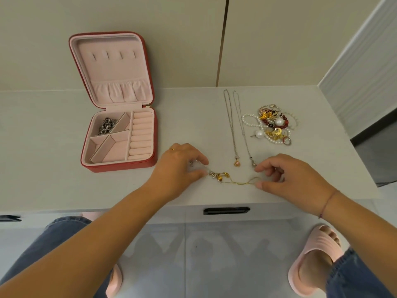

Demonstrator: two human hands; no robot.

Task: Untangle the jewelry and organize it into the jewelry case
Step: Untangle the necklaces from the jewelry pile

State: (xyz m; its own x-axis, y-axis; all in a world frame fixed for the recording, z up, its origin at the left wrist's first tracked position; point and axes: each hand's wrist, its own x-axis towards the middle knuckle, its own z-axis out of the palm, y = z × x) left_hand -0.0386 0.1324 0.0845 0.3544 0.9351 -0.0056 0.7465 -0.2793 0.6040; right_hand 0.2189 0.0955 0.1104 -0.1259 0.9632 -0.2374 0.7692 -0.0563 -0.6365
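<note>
1. Head view, lower centre: the gold chain (238, 182) lies on the counter (193, 125), stretched between your hands, with charms (219, 176) bunched at its left end.
2. Your left hand (182, 166) pinches the charm end between thumb and forefinger. Your right hand (287, 179) appears to pinch the looped right end the same way.
3. The chain looks very light, limp and thin, so it will likely kink or snap under a hard pull. Hold it close to the knot with your fingertips and tease rather than tug.
4. Centre right: two necklaces (233, 125) lie straight, and to their right the pile (272, 125) is still tangled.
5. Left of frame: the case (120, 166) stands open, with one silver piece in its upper-left compartment.
</note>
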